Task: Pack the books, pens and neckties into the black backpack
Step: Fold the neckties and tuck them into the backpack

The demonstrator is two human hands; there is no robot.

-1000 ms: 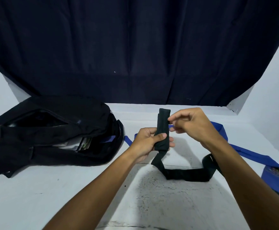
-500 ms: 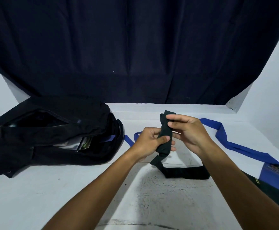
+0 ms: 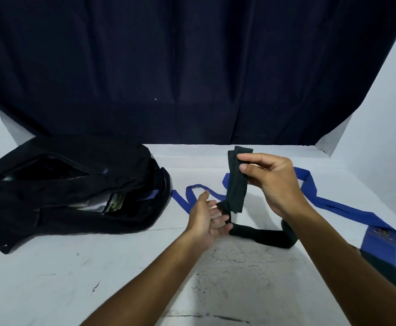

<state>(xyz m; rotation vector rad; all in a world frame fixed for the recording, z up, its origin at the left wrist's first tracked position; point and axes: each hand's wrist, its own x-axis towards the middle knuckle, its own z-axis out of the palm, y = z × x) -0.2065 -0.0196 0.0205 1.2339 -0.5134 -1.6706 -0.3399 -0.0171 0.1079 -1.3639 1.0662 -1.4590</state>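
right hand (image 3: 275,182): mine, thumb and fingers pinching the folded top of the black woven-fabric necktie (image 3: 237,182), raised off the table.
left hand (image 3: 207,218): mine, palm up, fingers loose and spread, gripping nothing; fingertips touch the tie where it bends down toward the table.
black necktie: flat soft band, doubled over in my right hand; the rest trails on the table in a limp curve to the right, under my right forearm.
blue necktie (image 3: 328,203): long satin-like ribbon, lying flat and kinked on the table behind my hands, wide end at the right edge with a dark printed patch.
black fabric backpack (image 3: 70,184): slumped on its side at left, main opening unzipped and gaping; pale book edges show inside. Straps splay at left.
table (image 3: 98,267): white, matte, scuffed with dark marks.
backdrop: dark navy cloth curtain (image 3: 192,67), soft vertical folds.
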